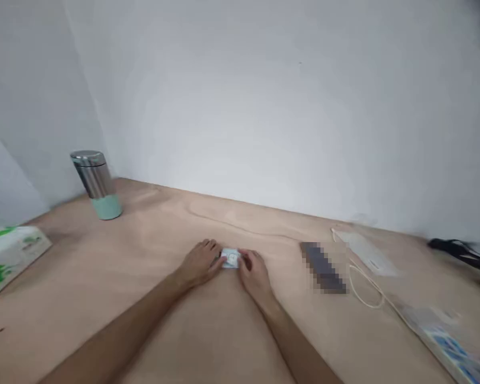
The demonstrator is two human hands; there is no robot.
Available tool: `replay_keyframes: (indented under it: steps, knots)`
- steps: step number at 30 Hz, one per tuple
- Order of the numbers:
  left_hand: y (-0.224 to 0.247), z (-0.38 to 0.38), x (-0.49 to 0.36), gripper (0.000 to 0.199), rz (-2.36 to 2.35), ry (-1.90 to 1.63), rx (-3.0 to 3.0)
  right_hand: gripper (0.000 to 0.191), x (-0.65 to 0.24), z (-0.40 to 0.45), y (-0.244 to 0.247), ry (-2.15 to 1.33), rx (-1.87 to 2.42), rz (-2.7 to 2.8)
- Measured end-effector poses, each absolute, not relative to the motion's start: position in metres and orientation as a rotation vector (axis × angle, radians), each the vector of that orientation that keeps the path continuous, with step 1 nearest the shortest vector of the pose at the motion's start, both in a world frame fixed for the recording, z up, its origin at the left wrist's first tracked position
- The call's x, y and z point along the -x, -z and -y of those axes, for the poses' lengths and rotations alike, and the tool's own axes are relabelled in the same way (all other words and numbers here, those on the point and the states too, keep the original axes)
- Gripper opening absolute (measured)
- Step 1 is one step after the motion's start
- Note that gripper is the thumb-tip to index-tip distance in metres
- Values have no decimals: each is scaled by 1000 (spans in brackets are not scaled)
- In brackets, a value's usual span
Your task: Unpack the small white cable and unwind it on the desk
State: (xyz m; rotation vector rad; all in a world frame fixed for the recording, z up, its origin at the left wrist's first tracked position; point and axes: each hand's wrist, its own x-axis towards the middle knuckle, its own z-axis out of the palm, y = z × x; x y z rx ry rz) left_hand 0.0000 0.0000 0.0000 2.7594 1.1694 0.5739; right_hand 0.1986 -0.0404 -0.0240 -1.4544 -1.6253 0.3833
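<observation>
Fingers of the left hand (202, 261) stretch left of a small pale-blue rectangular card (231, 258) on the tan tabletop (208, 341), grip uncertain; right of the card, the right hand (256, 274) pinches its edge. Apparently 2 hands steady it; shifting it calls for light, even pressure.

White walls (264, 106) behind a tan tabletop (104, 266)

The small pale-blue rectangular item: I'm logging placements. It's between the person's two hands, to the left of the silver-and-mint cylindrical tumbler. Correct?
Not left: the head view shows the pale-blue item to the right of the tumbler. It is between the left hand and right hand.
</observation>
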Motion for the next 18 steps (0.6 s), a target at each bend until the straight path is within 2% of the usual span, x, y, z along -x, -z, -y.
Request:
replay_keyframes:
  steps: [6, 18]
  knots:
    - [-7, 2, 1, 37, -1096, -628, -2720, 27, -198, 39, 24, -366, 1435, 1614]
    - [-9, 7, -3, 52, -970, -653, -2657, 28, -197, 42, 17, -413, 1430, 1606]
